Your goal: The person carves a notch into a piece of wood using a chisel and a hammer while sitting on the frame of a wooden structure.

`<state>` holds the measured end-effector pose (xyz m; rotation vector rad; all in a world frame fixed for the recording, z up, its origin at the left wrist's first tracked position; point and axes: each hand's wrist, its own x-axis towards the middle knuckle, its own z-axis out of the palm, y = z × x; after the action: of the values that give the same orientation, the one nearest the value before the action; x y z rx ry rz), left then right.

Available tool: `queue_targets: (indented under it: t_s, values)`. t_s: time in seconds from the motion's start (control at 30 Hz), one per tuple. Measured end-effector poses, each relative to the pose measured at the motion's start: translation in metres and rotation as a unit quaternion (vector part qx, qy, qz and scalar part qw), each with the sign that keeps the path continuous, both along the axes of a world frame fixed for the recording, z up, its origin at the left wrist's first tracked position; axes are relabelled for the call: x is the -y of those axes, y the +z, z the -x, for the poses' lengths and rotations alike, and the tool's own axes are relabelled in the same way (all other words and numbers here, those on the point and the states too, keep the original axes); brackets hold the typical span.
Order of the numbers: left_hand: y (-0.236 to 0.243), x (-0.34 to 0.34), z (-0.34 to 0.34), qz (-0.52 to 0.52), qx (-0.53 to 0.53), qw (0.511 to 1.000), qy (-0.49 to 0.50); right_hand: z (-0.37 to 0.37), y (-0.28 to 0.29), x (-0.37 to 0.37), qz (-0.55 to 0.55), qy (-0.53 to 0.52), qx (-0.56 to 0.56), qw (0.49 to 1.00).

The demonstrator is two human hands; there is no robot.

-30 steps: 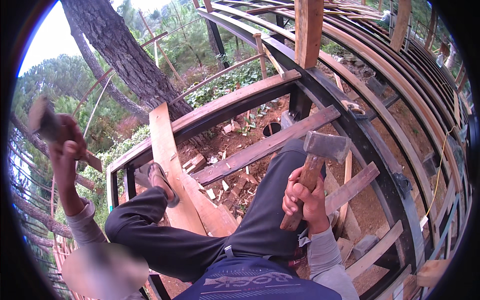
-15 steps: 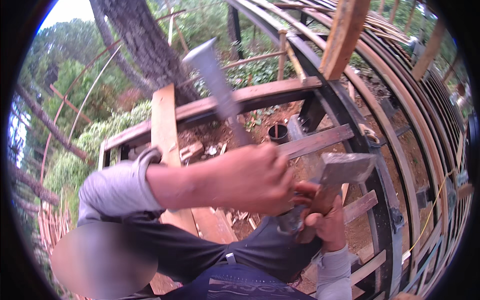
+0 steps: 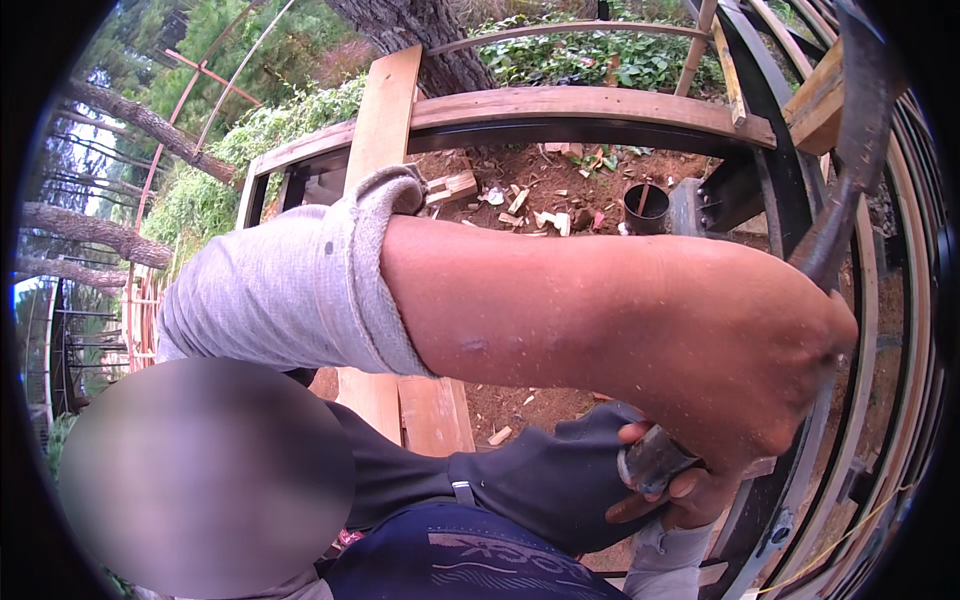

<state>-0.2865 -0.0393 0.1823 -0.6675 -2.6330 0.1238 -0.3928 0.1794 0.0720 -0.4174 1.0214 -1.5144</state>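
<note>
My left arm stretches across the view from the left, and my left hand [image 3: 765, 350] is at the right with its fingers curled away. It grips a dark metal tool [image 3: 865, 110] with a flat blade and narrow neck, pointing up at the right edge; its exact kind is unclear. Below it, partly hidden by my left wrist, my right hand [image 3: 690, 500] is closed around a hammer [image 3: 655, 462]. Only a worn grey end of the hammer shows between the fingers; its other parts are hidden behind my left hand. My dark trousers [image 3: 540, 465] lie just left of it.
A black metal frame topped with a wooden beam [image 3: 590, 105] runs across ahead. A plank [image 3: 385, 110] lies over it at the left. Beyond my arm are wood scraps [image 3: 515, 200] and a black bucket [image 3: 645, 208] on soil. Dark rails and battens [image 3: 870, 330] line the right side.
My left hand has swung right with the metal tool, now passing over my right hand. The hammer's head has gone out of sight behind it. The surroundings have shifted right and upward in view.
</note>
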Motion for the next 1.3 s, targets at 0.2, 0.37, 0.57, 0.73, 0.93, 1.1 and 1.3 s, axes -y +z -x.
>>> queue_targets:
  t_s: [0.2, 0.37, 0.57, 0.73, 0.93, 1.1, 1.3]
  values:
    - [-0.017, 0.023, 0.007, -0.031, -0.006, 0.996, 0.085, 0.029, -0.011, -0.002, -0.022, -0.047, 0.117, 0.992]
    - [-0.045, 0.07, -0.054, -0.076, -0.087, 0.919, 0.378, 0.067, -0.026, -0.005, 0.003, 0.086, 0.28, 0.956]
    - [-0.249, 0.006, -0.295, -0.349, -0.003, 0.318, 0.882, 0.088, -0.036, 0.005, 0.027, 0.156, 0.391, 0.907]
    - [-0.375, -0.095, -0.318, -0.381, 0.063, 0.22, 0.896, 0.104, -0.04, 0.0, 0.056, 0.266, 0.307, 0.912]
    - [-0.392, -0.122, -0.327, -0.521, -0.001, 0.099, 0.848, 0.147, -0.091, -0.049, -0.08, 0.35, 0.52, 0.775]
    - [-0.404, -0.132, -0.334, -0.496, -0.047, 0.122, 0.859, 0.132, -0.083, -0.046, -0.174, 0.25, 0.527, 0.793]
    - [-0.378, -0.121, -0.293, -0.717, -0.113, 0.137, 0.674, 0.124, -0.056, 0.015, -0.35, 0.448, 0.481, 0.668]
